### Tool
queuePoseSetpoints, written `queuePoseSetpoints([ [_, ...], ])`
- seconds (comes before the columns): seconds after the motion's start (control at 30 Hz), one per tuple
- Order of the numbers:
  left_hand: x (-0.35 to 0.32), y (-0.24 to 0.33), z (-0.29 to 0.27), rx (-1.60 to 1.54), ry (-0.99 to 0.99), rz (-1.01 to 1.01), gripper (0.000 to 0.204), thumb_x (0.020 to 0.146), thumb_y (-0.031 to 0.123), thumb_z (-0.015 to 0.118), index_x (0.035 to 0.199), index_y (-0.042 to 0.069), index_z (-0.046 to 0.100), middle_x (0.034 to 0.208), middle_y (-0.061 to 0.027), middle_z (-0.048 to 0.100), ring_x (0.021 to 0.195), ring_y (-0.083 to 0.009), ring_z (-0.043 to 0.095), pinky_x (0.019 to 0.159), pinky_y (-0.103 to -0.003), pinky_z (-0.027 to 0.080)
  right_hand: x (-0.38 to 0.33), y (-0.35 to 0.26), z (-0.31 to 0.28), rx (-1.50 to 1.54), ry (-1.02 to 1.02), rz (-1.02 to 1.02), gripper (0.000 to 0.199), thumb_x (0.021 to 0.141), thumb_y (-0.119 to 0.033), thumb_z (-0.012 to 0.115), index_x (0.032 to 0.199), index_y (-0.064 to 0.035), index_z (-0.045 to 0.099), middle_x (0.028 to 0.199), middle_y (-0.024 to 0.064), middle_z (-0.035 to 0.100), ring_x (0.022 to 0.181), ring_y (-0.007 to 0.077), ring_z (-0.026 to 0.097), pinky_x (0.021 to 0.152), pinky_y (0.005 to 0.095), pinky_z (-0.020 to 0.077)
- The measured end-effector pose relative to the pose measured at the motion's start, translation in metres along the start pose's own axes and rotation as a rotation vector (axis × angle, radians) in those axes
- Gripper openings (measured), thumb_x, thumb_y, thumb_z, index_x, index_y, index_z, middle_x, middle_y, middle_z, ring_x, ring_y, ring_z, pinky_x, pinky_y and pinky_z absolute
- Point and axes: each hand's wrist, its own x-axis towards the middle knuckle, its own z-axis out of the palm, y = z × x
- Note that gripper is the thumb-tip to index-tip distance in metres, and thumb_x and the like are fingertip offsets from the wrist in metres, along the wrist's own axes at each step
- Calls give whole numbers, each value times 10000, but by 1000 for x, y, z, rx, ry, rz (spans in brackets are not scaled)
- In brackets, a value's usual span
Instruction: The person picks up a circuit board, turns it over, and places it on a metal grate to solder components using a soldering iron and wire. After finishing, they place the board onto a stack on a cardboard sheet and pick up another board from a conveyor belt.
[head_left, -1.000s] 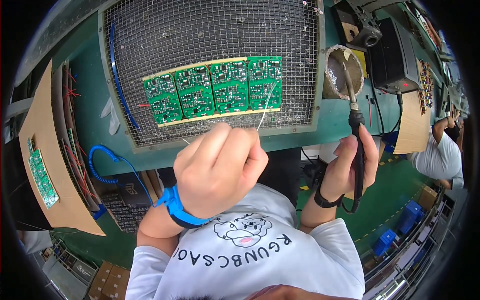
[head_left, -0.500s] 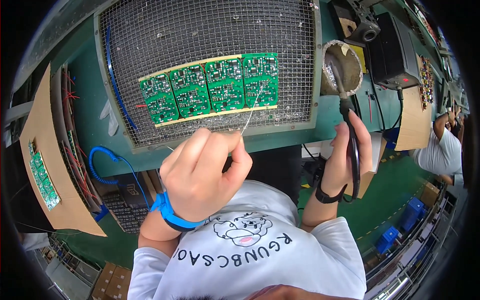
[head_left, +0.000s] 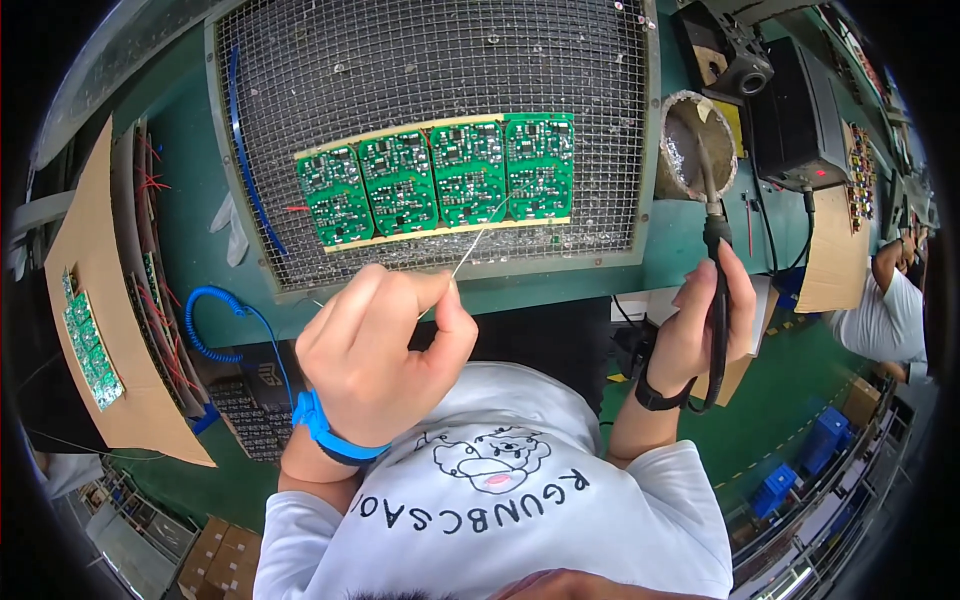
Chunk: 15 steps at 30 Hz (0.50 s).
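Between thumb and forefinger, my left hand [head_left: 385, 345] pinches a thin silvery solder wire [head_left: 470, 252], whose far end reaches over the joined green circuit boards [head_left: 400, 180]. The boards lie in a row on a wire mesh [head_left: 400, 70], with pale strips along their long edges. A short red wire [head_left: 297, 209] sticks out at the left board. My right hand [head_left: 710, 320] is wrapped round the dark handle of a soldering iron [head_left: 716, 235]. The iron's metal end is inside the round, crusted cup [head_left: 698, 145] to the right of the mesh; its tip is hard to make out.
At the left stands a cardboard sheet [head_left: 90, 250] with more circuit boards [head_left: 92, 345] on it. A coiled blue cord [head_left: 212, 320] runs to my left wristband. A black box [head_left: 800, 120] with a red light stands behind the cup. Another person [head_left: 885, 300] is at the far right.
My left hand has moved left and slightly down, drawing the solder wire's end back across the boards. The whole view has shifted a little. The iron stays in the cup.
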Motion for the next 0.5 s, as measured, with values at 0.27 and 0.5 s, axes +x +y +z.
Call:
queuePoseSetpoints([
  [0.27,-1,-6,-12,-6,13,-62,171,677,-50,703,781,54,617,623,-48,533,474,-183,502,439,-276,416,3,-3,2,-55,-19,-36,207,872,61,649,1076,27,666,834,54,660,630,54,531,567,175,415],
  [0.5,-2,-13,-13,-77,144,-113,125,716,-67,695,794,28,678,589,22,474,471,-52,306,433,-229,206,2,-8,7,-8,29,-102,194,892,40,614,1084,46,643,729,44,601,562,52,479,512,176,355],
])
